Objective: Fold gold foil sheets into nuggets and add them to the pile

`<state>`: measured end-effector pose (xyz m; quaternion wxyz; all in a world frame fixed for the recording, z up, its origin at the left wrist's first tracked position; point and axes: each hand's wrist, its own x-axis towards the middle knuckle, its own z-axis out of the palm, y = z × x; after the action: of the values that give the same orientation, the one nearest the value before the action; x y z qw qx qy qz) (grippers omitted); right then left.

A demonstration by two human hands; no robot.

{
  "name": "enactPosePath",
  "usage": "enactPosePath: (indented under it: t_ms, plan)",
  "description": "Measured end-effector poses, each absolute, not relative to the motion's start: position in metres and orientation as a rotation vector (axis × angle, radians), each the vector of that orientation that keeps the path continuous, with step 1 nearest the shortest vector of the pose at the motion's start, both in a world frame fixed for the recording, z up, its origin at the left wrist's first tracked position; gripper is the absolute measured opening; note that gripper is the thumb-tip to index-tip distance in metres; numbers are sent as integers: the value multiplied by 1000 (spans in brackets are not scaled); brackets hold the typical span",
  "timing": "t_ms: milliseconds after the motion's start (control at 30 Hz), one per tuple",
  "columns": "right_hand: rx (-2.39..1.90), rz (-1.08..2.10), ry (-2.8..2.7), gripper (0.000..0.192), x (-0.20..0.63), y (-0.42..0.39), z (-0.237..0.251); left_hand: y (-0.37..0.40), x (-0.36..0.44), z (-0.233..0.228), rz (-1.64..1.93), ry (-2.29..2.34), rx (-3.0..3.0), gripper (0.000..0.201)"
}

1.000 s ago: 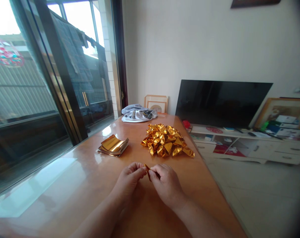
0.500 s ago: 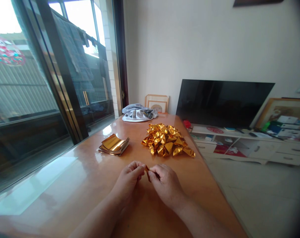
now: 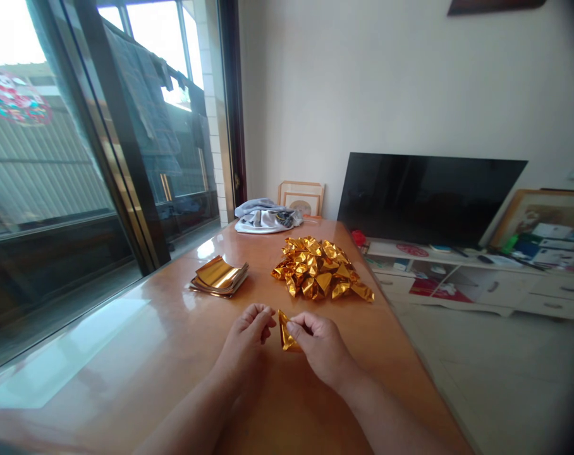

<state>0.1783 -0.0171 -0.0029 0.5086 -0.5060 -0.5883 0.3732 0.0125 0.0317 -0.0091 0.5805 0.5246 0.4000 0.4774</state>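
Note:
A folded piece of gold foil paper (image 3: pixel 287 336) is pinched between the thumb and fingers of my right hand (image 3: pixel 321 344). It has a pointed top and a flat, creased side facing left. My left hand (image 3: pixel 249 332) is just left of the foil, apart from it, with its fingers curled in and nothing visible in them. Beyond my left hand lies a stack of gold foil sheets (image 3: pixel 218 278), its top sheet curling up. A heap of folded gold foil pieces (image 3: pixel 315 268) sits beyond my right hand.
The glossy wooden table (image 3: pixel 173 354) reaches toward the wall, with bunched grey and white cloth (image 3: pixel 265 218) at its far end. To the right stand a black television (image 3: pixel 429 199) and a low white cabinet (image 3: pixel 500 287). Glass sliding doors (image 3: pixel 126 158) line the left.
My left hand has let go of the foil and drawn slightly left. In my right hand the foil has turned, so its flat side now shows.

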Motion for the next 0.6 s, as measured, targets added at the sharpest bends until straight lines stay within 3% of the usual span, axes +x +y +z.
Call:
enactPosePath:
  t_ms: [167, 367, 600]
  plan:
    - [-1129, 1048, -1333, 31, 180, -16, -4, 30, 13, -7, 1066, 901, 1241, 38]
    - [-1030, 1247, -1220, 30, 179, -19, -4, 25, 14, -1, 1052, 823, 1309, 30]
    - [-1046, 1239, -1258, 32, 182, -19, -2, 24, 13, -3, 1023, 774, 1222, 26]
